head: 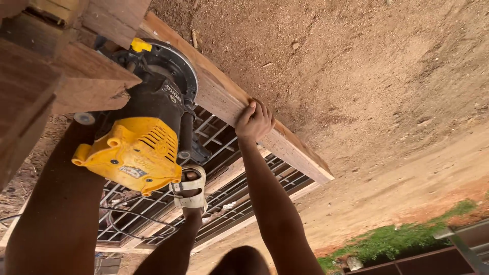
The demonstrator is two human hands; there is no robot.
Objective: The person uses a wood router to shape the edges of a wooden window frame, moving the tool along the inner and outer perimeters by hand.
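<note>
1. Yellow-and-black wood router point(147, 127) sits base-down on a long wooden plank point(239, 109); view is inverted.
2. Right hand point(253, 121): fingers curled and clamped over the plank's edge, just beside the router.
3. Left hand: hidden behind the router body; only the forearm point(56, 203) shows. Grip state cannot be told.
4. Sandalled foot point(189, 188) visible below the tool.
5. Metal window grille point(229, 183) in a wooden frame lies on bare earth point(367, 76); grass patch point(397, 239) farther off.
</note>
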